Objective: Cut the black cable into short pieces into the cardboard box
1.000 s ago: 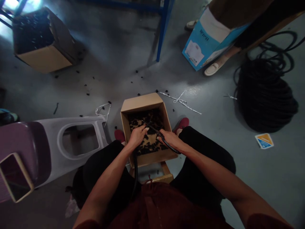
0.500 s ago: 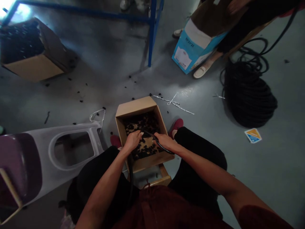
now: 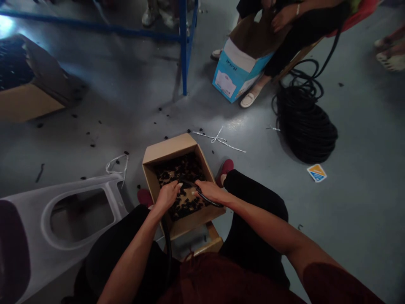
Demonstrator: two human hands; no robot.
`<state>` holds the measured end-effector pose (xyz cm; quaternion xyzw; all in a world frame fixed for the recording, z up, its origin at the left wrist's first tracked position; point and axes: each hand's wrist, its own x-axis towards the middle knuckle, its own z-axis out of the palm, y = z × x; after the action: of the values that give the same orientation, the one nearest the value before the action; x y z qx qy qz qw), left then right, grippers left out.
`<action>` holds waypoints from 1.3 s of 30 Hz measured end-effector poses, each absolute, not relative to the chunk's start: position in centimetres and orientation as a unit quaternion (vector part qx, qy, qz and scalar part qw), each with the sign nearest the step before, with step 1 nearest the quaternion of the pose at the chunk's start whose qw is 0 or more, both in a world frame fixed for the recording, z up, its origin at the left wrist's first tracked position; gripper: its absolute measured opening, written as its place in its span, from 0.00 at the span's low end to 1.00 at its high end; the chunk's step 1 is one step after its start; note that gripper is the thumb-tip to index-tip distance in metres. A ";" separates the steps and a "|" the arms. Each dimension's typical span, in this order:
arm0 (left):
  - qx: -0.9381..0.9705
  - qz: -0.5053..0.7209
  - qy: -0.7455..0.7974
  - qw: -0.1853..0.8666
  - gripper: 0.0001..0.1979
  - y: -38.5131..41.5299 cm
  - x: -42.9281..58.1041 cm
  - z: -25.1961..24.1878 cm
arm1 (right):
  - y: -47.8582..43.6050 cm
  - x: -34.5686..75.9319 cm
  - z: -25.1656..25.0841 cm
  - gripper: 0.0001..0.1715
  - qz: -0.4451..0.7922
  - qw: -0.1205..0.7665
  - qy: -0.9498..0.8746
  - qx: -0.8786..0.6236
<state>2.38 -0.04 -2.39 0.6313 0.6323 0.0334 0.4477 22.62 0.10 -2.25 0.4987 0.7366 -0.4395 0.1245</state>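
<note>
I sit over an open cardboard box that rests on a small wooden stool between my knees. Small black pieces cover the box's bottom. A black cable bends across the box. My left hand is closed on the cable near its end, inside the box. My right hand is closed on the same cable a little to the right. A further length of cable hangs down past my left forearm.
A large coil of black cable lies on the grey floor at right. Another person sits behind a blue-and-white carton at the top. A second box of black pieces stands far left, a white plastic chair beside me, and a blue frame leg behind.
My view has swung up and to the right, so everything sits lower and further left in the picture. Both hands keep their hold on the cable over the box.
</note>
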 end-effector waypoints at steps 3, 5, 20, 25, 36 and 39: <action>0.640 0.022 0.630 0.438 0.13 -0.2 2.4 -3.0 | 0.1 22.6 -2.3 0.18 -0.435 0.141 0.740 0.493; 0.642 0.006 0.633 0.432 0.12 -0.3 2.5 -3.1 | 0.1 22.6 -2.3 0.19 -0.430 0.148 0.743 0.492; 0.652 -0.049 0.629 0.420 0.12 -0.5 2.9 -3.7 | -0.3 23.0 -3.1 0.22 -0.417 0.173 0.742 0.495; 0.666 -0.050 0.610 0.427 0.13 -0.6 2.6 -4.1 | -0.4 23.1 -3.3 0.21 -0.417 0.164 0.746 0.492; 0.667 -0.045 0.605 0.432 0.10 -0.8 2.4 -5.1 | -0.7 23.0 -3.1 0.18 -0.415 0.163 0.749 0.490; 0.651 -0.022 0.599 0.466 0.08 -0.7 2.4 -5.2 | -0.7 23.0 -2.9 0.18 -0.414 0.167 0.747 0.493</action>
<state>2.36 -0.70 -5.18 0.6515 0.5986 -0.0218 0.4656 22.97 -0.67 -2.87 0.4933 0.7467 -0.4139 0.1667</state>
